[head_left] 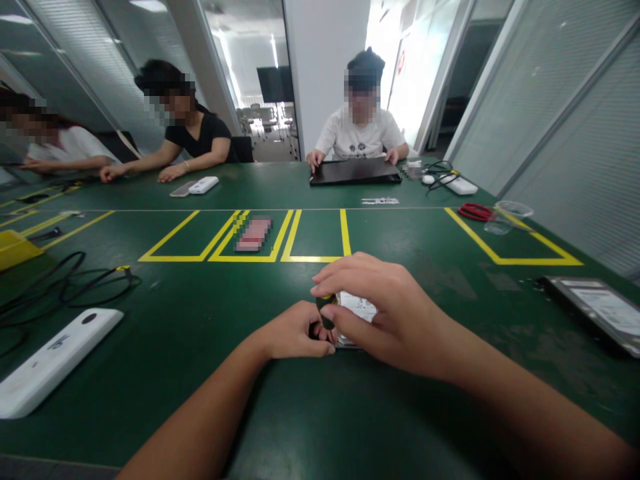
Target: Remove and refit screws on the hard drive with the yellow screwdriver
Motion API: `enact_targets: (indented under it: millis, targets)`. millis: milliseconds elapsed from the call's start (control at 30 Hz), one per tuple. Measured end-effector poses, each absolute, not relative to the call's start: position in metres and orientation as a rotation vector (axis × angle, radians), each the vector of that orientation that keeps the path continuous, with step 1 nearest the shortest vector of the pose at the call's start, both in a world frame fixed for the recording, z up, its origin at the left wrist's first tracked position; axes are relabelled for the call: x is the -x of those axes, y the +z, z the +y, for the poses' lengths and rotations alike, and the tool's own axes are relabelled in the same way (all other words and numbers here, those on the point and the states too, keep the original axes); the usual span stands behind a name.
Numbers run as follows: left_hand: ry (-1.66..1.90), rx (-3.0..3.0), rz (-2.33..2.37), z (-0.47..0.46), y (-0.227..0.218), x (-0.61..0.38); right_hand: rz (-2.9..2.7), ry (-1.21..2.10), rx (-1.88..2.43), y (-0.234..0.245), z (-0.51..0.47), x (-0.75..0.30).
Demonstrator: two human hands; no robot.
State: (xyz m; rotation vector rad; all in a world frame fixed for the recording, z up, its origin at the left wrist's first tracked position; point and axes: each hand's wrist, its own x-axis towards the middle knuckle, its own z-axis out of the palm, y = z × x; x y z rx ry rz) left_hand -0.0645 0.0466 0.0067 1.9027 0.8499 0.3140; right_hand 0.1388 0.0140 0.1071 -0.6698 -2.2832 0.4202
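A small hard drive (357, 308) with a white label lies on the green table in front of me, partly covered by my hands. My right hand (387, 313) is closed on a screwdriver (327, 315) with a dark and yellow handle, its thumb on one side and fingers over the top. The screwdriver stands nearly upright over the drive's left side; its tip is hidden. Closed at the drive's left edge, my left hand (293, 333) grips it, with thumb and fingers close to the screwdriver's lower end.
Another hard drive (600, 308) lies to the right. On the left are a white power bank (63, 360), a black cable (75, 283) and a yellow bin (17, 249). Yellow tape marks the table. Across it, a person (357, 127) holds a black panel (355, 171); two others sit left.
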Motion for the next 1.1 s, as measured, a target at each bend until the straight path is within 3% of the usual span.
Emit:
enact_targets:
  millis: [1100]
  targets:
    - [0.365, -1.938, 0.824, 0.0473, 0.0056, 0.0638, -2.305, 0.392, 0.725, 0.1089, 0.0143, -0.1371]
